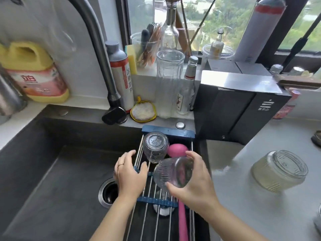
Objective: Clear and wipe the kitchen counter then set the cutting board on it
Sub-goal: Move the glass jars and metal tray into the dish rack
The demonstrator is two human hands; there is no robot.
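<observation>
Glass at stake: clasps ribbed jar (173, 171) in right grip (196, 185), tilted over sink rack (152, 202); rests left grip (130, 171) slack on rack edge. Could slip, strike upturned glass (155, 146), or rock rack. Leaves bench (243, 206) uncleared, wide jar (279, 173) on it; cutting board unseen.

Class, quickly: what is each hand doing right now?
Left hand: open, resting on the drying rack at its left edge.
Right hand: holding a ribbed glass jar.

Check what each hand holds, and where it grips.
The right hand grips a glass around its side, tilted over the rack. The left hand holds nothing; it rests on the rack's edge.
</observation>
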